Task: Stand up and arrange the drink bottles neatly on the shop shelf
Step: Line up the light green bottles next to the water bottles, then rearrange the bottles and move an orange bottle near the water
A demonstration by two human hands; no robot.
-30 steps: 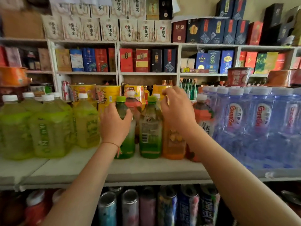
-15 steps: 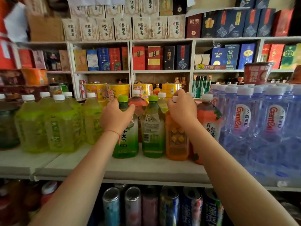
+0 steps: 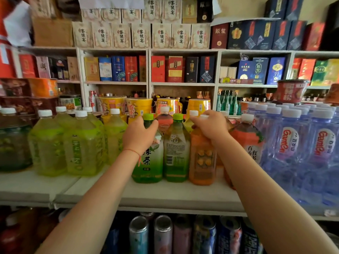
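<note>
Drink bottles stand upright in a row on the white shelf (image 3: 165, 195). My left hand (image 3: 138, 135) grips the neck of a green tea bottle (image 3: 149, 162) with a green cap. Beside it on the right stands a second green tea bottle (image 3: 176, 149). My right hand (image 3: 211, 127) grips the top of an orange juice bottle (image 3: 201, 158); its white cap peeks out above my fingers. A red tea bottle (image 3: 247, 142) stands just right of it, and another red-labelled bottle (image 3: 164, 120) stands behind the green ones.
Yellow-green drink bottles (image 3: 80, 143) crowd the shelf's left part. Wrapped water bottles (image 3: 300, 143) fill the right. Yellow instant-noodle tubs (image 3: 139, 107) sit behind. Cans (image 3: 163, 233) line the shelf below. Boxed goods (image 3: 174, 69) fill the back wall shelves.
My right hand has come forward and down from the bottles behind and now grips the orange bottle's top. My left hand stays on the green tea bottle's neck. The view has shifted slightly.
</note>
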